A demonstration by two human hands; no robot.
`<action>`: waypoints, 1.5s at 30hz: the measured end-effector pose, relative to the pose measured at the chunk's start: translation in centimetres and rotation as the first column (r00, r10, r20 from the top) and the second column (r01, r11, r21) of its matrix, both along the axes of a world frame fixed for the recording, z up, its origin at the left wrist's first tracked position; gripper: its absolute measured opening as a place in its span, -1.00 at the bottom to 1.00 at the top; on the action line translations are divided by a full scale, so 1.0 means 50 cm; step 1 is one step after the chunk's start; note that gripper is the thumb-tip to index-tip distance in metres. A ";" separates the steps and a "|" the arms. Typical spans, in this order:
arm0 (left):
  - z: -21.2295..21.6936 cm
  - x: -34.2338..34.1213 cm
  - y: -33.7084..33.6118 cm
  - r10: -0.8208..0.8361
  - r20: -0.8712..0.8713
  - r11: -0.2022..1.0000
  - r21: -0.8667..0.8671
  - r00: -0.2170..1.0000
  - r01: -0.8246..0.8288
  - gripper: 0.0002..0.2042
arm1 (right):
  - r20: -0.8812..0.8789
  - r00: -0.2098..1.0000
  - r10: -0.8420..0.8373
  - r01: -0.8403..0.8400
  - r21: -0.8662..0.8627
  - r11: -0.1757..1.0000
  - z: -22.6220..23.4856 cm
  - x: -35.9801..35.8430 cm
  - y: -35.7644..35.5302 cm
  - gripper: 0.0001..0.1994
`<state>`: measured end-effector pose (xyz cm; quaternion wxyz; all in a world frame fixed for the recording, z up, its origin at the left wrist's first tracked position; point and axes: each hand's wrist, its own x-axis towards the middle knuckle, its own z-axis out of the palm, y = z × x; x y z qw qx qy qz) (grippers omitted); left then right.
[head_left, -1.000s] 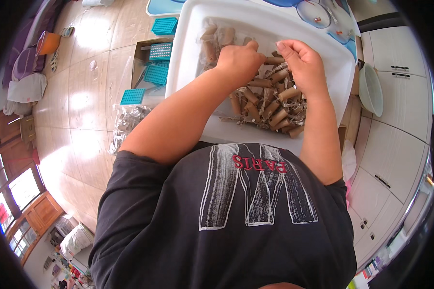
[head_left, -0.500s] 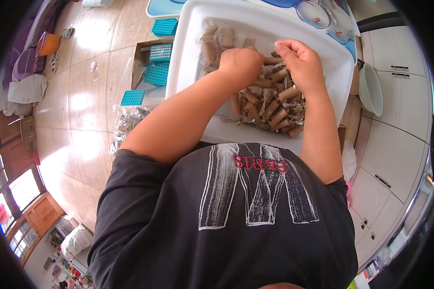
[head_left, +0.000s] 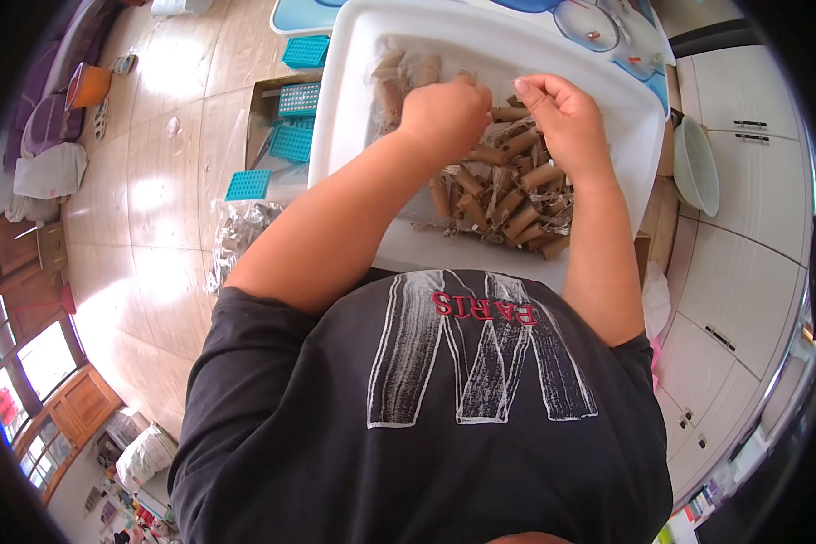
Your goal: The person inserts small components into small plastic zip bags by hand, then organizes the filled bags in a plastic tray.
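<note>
As both hands (head_left: 446,116) (head_left: 567,124) curl loosely — any hold unclear — brown tubes (head_left: 506,205) lie beneath and between them.

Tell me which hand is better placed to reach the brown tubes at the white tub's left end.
Probably the left hand: it is close beside those brown tubes, while the right hand is farther off, beyond the left.

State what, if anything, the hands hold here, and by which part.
Cannot be told: the left hand hides its own fingertips, and no object shows clearly in the right hand. Brown tubes lie below.
</note>
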<state>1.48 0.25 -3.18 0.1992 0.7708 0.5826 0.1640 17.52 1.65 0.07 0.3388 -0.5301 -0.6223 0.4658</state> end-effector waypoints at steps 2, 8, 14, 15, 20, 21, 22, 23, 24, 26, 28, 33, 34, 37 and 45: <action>-0.010 0.017 -0.013 -0.027 -0.208 0.999 -0.044 0.978 0.018 -0.88 | 0.026 1.000 -0.001 0.002 -0.023 1.000 0.001 -0.001 0.001 -0.72; -0.016 0.026 -0.016 -0.034 -0.281 0.999 -0.041 0.959 0.023 -0.91 | -0.015 1.000 -0.022 0.022 -0.004 1.000 -0.004 -0.002 -0.001 -0.69; 0.018 -0.006 0.001 0.072 0.044 0.981 -0.183 0.996 -0.063 -0.84 | 0.032 0.999 -0.029 0.029 -0.010 1.000 0.002 0.000 -0.005 -0.69; 0.025 -0.013 0.005 0.070 0.044 0.981 -0.182 0.997 -0.061 -0.84 | 0.032 0.999 -0.031 0.031 -0.009 0.999 0.002 0.000 -0.005 -0.69; 0.048 -0.031 0.016 0.380 0.576 0.831 -0.556 0.724 0.006 -0.78 | 0.032 0.999 -0.010 0.011 -0.032 0.999 0.006 0.003 -0.002 -0.70; 0.051 -0.031 0.016 0.427 0.669 0.810 -0.583 0.609 0.072 -0.79 | 0.033 0.999 -0.011 0.012 -0.031 0.999 0.002 0.000 -0.003 -0.70; 0.048 -0.032 0.018 0.426 0.669 0.810 -0.582 0.608 0.073 -0.79 | -0.051 0.998 0.024 -0.025 -0.016 1.000 -0.004 -0.005 -0.006 -0.72; 0.042 -0.033 0.020 0.480 0.713 0.763 -0.627 0.511 0.158 -0.80 | -0.133 0.989 0.059 -0.060 0.001 0.998 -0.008 -0.011 -0.007 -0.73; 0.041 -0.033 0.020 0.539 0.735 0.712 -0.658 0.411 0.244 -0.80 | -0.135 0.989 0.061 -0.062 -0.001 0.998 -0.009 -0.018 -0.009 -0.73; 0.045 -0.032 0.017 0.576 0.743 0.686 -0.666 0.341 0.294 -0.80 | -0.261 0.962 0.085 -0.062 0.095 0.994 -0.012 -0.028 -0.013 -0.75; 0.054 -0.036 0.017 0.611 0.746 0.662 -0.665 0.263 0.347 -0.80 | -0.194 0.981 0.014 0.006 0.107 0.994 0.001 -0.027 -0.014 -0.77; 0.058 -0.035 0.014 0.257 0.597 0.868 -0.489 0.760 0.091 -0.84 | -0.584 0.777 -0.234 0.192 -0.134 0.972 0.022 0.010 0.010 -0.79; 0.054 -0.034 0.010 0.258 0.597 0.868 -0.489 0.759 0.090 -0.84 | -0.657 0.710 -0.253 0.176 -0.182 0.967 0.027 0.019 0.013 -0.77; 0.029 -0.027 -0.010 -0.104 -0.071 0.988 -0.123 0.992 0.094 -0.85 | -0.756 0.614 -0.227 0.074 -0.231 0.970 0.017 0.056 0.028 -0.72; 0.006 0.042 -0.022 0.023 -0.065 0.999 0.051 0.998 -0.020 -0.80 | -0.809 0.543 -0.225 0.070 -0.223 0.972 0.027 0.071 0.034 -0.83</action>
